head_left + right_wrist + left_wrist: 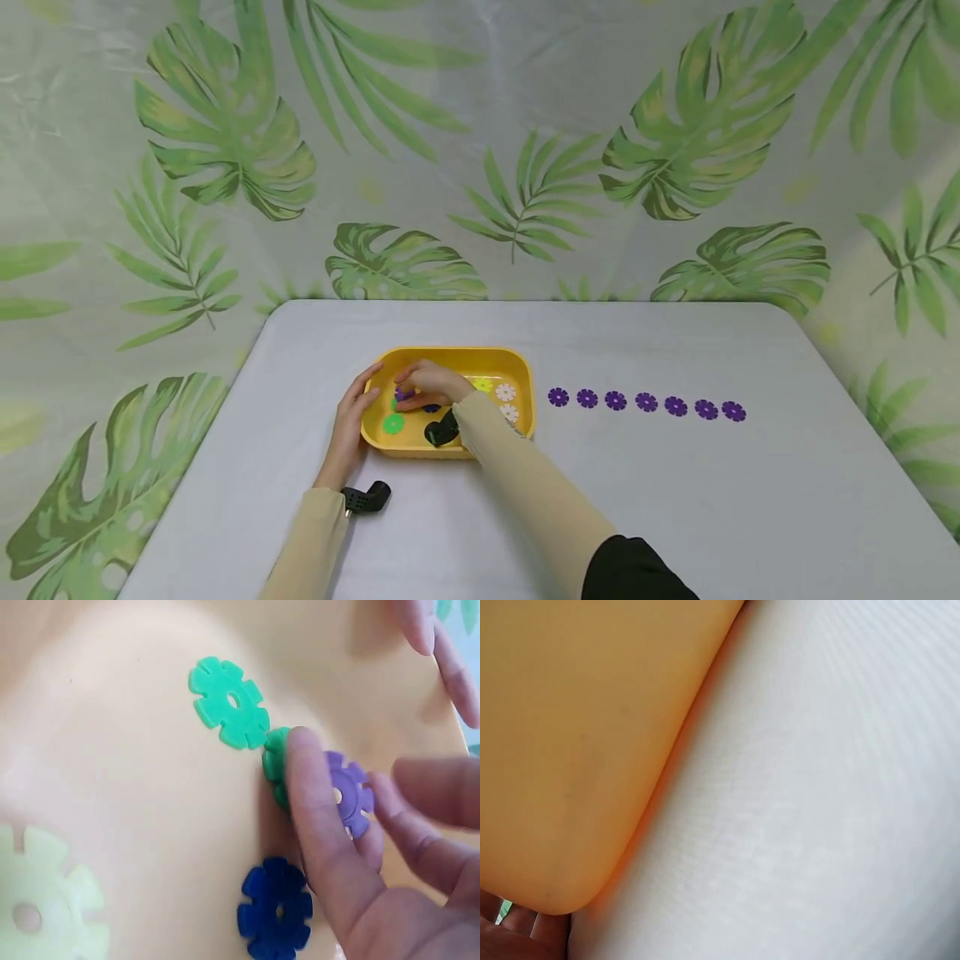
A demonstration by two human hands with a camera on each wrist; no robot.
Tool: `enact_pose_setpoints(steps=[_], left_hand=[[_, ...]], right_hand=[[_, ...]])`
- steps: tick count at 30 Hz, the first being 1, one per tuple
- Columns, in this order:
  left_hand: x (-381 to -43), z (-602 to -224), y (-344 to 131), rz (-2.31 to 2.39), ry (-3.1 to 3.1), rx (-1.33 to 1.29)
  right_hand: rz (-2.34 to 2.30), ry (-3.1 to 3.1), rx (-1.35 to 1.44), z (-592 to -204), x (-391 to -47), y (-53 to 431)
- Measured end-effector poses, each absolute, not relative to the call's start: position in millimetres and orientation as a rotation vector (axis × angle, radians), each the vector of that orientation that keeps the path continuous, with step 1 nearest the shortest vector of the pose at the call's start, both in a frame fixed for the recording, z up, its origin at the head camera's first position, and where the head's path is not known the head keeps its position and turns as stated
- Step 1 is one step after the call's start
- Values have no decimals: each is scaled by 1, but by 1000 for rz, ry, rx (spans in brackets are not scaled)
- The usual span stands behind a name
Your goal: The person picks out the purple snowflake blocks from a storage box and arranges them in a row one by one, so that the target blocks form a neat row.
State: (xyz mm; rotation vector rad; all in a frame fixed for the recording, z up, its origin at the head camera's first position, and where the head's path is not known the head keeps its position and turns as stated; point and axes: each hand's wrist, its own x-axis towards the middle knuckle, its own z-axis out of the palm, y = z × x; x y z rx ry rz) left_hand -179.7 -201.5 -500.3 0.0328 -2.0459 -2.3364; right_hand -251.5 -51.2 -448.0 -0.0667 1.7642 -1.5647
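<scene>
A yellow tray (450, 452) holds flower-shaped notched discs. My left hand (351, 421) grips its left side, with one digit over the rim and its other fingers along the outer wall. Inside the tray, my right hand (431, 385) pinches a purple disc (349, 791) between thumb and fingers. Next to the thumb is a partly hidden green disc (275, 761); another green disc (229, 701) lies just beyond. A dark blue disc (275, 907) sits below the right hand. The left wrist view mostly shows the tray's outer wall (592, 750).
Right of the tray, several purple discs (615, 401) lie in a row on the white table (675, 492). White discs (506, 392) and a yellow-green disc (482, 385) lie in the tray's right part. A leaf-patterned sheet (525, 100) hangs behind the table.
</scene>
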Motion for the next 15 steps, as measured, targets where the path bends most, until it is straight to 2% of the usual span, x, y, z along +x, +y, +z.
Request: enact_pose_setpoints(steps=[9,15], left_hand=[[-179,-501,-201,-2345,-2023,27],[-179,-502,-201,-2351,-2006,32]], right_hand=[[-1492,1942,-194,-444,-252,-31],[-1453,1953,-296,-432,-261,4]])
